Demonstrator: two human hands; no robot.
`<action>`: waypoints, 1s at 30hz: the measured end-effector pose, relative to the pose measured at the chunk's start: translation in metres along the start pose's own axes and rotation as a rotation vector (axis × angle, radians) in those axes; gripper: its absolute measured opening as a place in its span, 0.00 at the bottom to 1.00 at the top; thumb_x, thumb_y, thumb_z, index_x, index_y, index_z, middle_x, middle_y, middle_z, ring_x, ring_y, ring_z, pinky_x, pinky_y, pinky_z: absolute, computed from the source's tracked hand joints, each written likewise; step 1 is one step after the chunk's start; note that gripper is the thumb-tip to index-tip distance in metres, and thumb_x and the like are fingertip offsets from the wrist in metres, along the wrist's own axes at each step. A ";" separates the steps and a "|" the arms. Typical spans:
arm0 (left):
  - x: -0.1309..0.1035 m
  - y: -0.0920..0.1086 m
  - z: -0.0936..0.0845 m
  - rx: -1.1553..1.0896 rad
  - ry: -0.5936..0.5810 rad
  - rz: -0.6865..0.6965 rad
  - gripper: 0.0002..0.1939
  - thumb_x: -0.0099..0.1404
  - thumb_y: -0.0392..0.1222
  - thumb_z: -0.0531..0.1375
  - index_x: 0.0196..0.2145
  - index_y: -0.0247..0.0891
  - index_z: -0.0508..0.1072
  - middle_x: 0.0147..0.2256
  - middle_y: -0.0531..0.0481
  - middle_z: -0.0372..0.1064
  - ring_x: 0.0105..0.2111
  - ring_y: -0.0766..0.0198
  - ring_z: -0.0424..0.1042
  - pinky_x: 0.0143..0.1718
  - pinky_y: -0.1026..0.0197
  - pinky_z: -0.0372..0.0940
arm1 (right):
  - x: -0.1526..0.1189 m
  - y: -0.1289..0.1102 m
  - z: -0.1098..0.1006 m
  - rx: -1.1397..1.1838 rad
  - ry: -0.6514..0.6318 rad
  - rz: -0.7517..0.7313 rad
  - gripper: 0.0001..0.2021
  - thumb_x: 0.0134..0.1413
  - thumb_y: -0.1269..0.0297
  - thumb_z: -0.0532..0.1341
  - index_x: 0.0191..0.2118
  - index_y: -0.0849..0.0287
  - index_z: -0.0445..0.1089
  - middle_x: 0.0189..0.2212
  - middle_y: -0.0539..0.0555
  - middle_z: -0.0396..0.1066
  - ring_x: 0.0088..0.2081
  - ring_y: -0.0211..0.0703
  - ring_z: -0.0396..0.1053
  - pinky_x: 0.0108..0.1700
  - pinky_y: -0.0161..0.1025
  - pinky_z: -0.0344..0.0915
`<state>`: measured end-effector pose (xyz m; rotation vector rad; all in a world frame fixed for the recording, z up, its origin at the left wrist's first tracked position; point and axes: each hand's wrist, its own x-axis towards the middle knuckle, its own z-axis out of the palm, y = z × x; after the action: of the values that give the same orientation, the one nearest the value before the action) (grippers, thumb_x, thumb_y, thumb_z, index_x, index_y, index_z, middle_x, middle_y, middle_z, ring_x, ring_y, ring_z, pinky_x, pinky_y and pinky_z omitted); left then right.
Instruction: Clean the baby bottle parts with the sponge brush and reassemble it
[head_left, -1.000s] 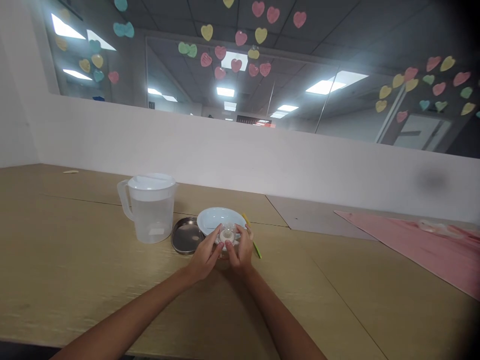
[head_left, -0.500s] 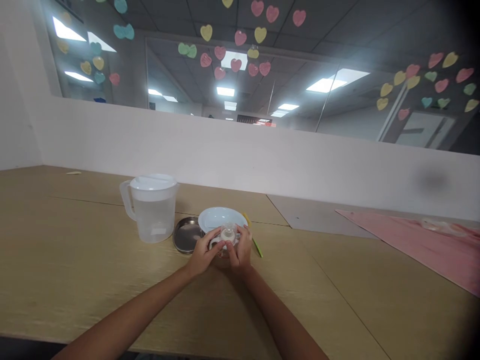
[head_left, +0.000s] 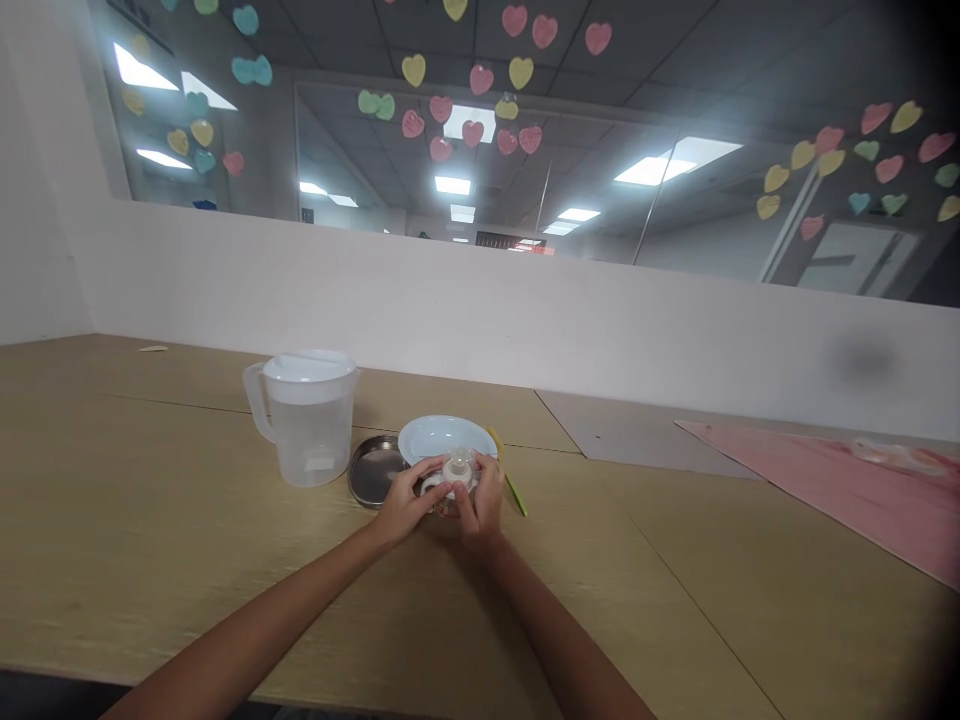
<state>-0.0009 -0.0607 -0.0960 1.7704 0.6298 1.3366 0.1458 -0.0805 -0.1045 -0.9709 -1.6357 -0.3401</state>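
Note:
Both of my hands are around a small baby bottle (head_left: pixel 457 472) with a clear top, a white collar and white side handles. My left hand (head_left: pixel 405 508) grips it from the left, beside the handle there. From the right, my right hand (head_left: pixel 484 500) is closed on it. Both thumbs rest on its near side, and the fingers hide much of its lower body. Just behind the bottle is a white bowl (head_left: pixel 442 432). A round metal tray (head_left: pixel 371 472) lies to the left of it.
A clear lidded pitcher (head_left: pixel 311 430) holding water stands at the left. To the right of my hands lies a thin green and yellow stick (head_left: pixel 515 493). A pink cloth (head_left: pixel 832 490) covers the table's far right, with clear plastic (head_left: pixel 896 457) on it. A white wall rises behind.
The camera view has shifted very slightly. My hands stay around the bottle, and its clear top sits a touch lower. The other things have not moved on the table.

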 end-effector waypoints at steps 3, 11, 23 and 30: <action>0.000 0.002 0.000 0.011 -0.005 -0.021 0.25 0.57 0.50 0.62 0.49 0.34 0.70 0.50 0.40 0.68 0.51 0.52 0.66 0.54 0.53 0.60 | 0.000 -0.001 0.000 0.013 0.008 0.026 0.20 0.58 0.57 0.47 0.54 0.61 0.54 0.41 0.60 0.63 0.44 0.51 0.61 0.45 0.55 0.59; -0.007 -0.001 0.001 0.155 -0.042 0.082 0.26 0.61 0.50 0.57 0.55 0.37 0.63 0.53 0.42 0.65 0.53 0.54 0.64 0.54 0.53 0.58 | 0.006 0.000 -0.006 0.018 0.002 0.016 0.20 0.54 0.57 0.52 0.51 0.59 0.56 0.38 0.57 0.65 0.38 0.48 0.64 0.43 0.51 0.60; -0.010 -0.008 0.005 0.340 -0.005 0.043 0.37 0.56 0.53 0.61 0.59 0.37 0.57 0.52 0.40 0.65 0.49 0.54 0.67 0.51 0.52 0.60 | 0.011 -0.002 -0.007 0.174 -0.017 0.184 0.19 0.58 0.56 0.48 0.50 0.58 0.63 0.34 0.54 0.69 0.38 0.45 0.65 0.43 0.44 0.60; -0.009 -0.009 0.007 0.364 0.047 0.072 0.36 0.53 0.53 0.64 0.57 0.38 0.62 0.52 0.41 0.66 0.49 0.53 0.66 0.51 0.51 0.60 | 0.018 -0.002 -0.012 0.146 -0.111 0.116 0.14 0.58 0.55 0.50 0.41 0.58 0.65 0.35 0.54 0.69 0.39 0.45 0.65 0.43 0.43 0.60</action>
<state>0.0031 -0.0652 -0.1090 2.0715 0.8876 1.3802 0.1523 -0.0824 -0.0840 -0.9824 -1.6711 -0.0883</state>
